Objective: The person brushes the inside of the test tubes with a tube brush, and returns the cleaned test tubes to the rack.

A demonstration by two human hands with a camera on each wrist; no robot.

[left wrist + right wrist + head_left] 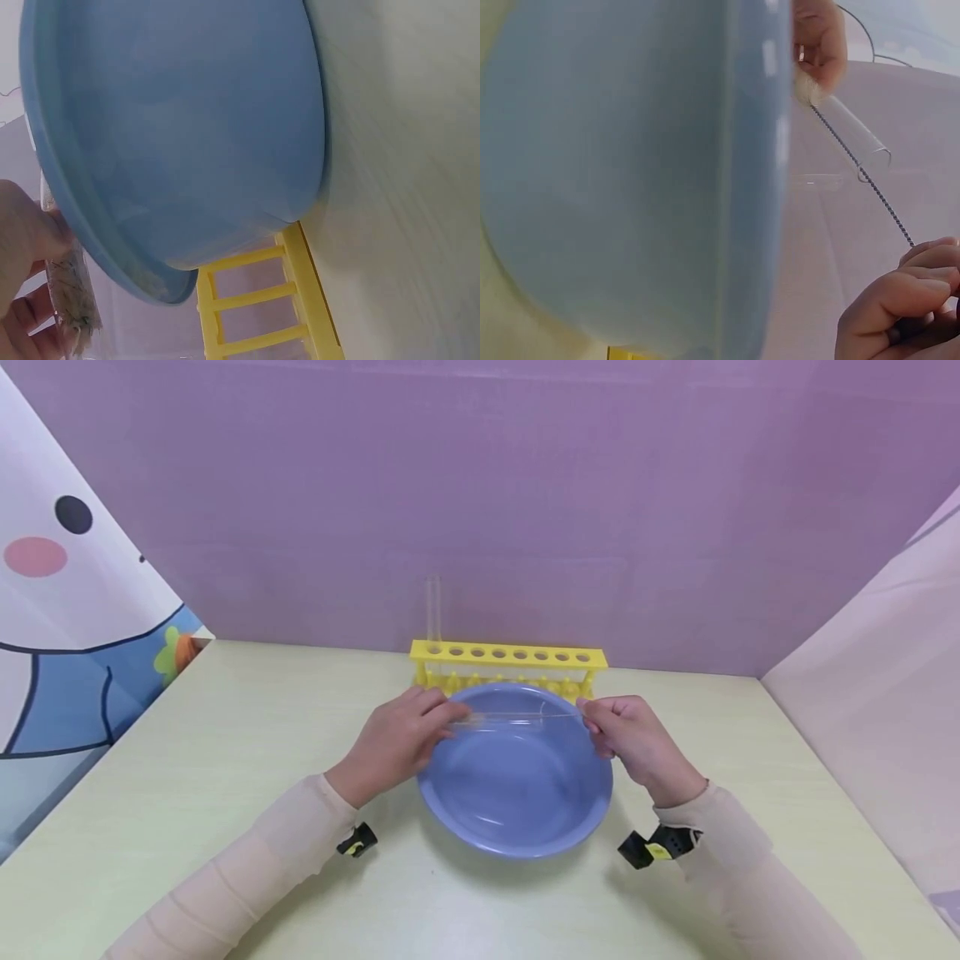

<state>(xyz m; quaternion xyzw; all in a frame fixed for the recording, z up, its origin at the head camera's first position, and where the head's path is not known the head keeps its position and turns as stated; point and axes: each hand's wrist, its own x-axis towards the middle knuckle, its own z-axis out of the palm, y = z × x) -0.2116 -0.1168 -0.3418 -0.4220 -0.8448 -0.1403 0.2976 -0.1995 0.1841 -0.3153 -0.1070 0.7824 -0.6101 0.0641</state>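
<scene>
Over the far part of a blue basin [517,789], my left hand [405,739] grips a clear glass test tube [853,133] lying roughly level. A test tube brush runs into the tube's open mouth; its pale bristles [73,289] show inside the glass, in the left wrist view. My right hand [637,743] pinches the brush's twisted wire handle [889,208], to the right of the mouth. Both hands are near the basin's rim. Whether the basin holds water is hard to tell.
Behind the basin stands a yellow test tube rack [510,653] with a row of holes. One clear test tube [433,614] stands upright in its leftmost hole. A purple backdrop [480,510] rises behind the pale table [300,702].
</scene>
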